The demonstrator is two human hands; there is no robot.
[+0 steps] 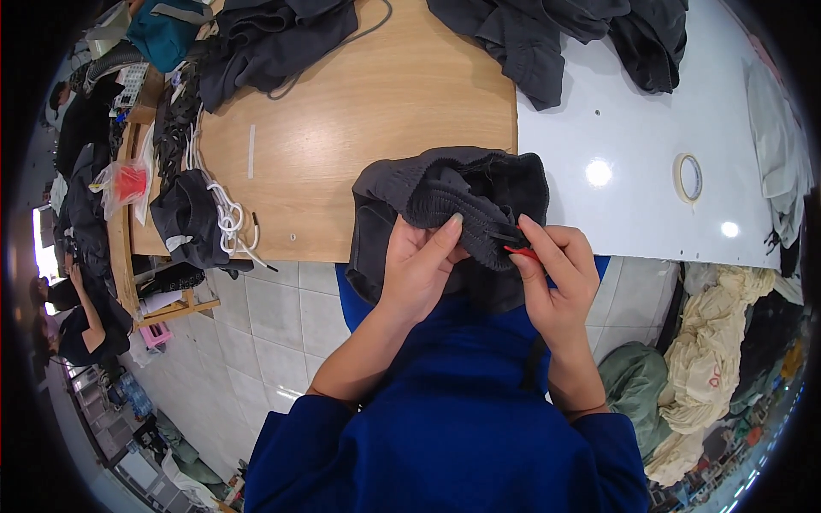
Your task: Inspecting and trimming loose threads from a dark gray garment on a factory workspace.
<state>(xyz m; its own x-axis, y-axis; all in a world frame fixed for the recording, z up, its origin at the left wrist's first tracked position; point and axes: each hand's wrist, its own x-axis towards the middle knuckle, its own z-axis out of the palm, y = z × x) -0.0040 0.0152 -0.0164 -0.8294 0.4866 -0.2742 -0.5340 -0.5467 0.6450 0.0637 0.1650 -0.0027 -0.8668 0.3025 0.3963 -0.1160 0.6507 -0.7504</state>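
A dark grey garment [385, 197] with a gathered elastic waistband [449, 205] lies bunched over the table's front edge, part of it hanging down in front of me. My left hand [419, 265] pinches the waistband between thumb and fingers. Close beside it, my right hand [554, 269] is closed on a small red-handled tool [523, 252], whose dark tip meets the gathered edge. Most of that tool is hidden by my fingers, so its exact kind does not show.
More dark garments [505, 43] lie along the far side. White cords [227, 218] and a dark piece of cloth [190, 222] rest at the left. A tape roll [687, 178] sits on the white table part at right. Cream cloth [714, 359] is heaped below; people sit far left.
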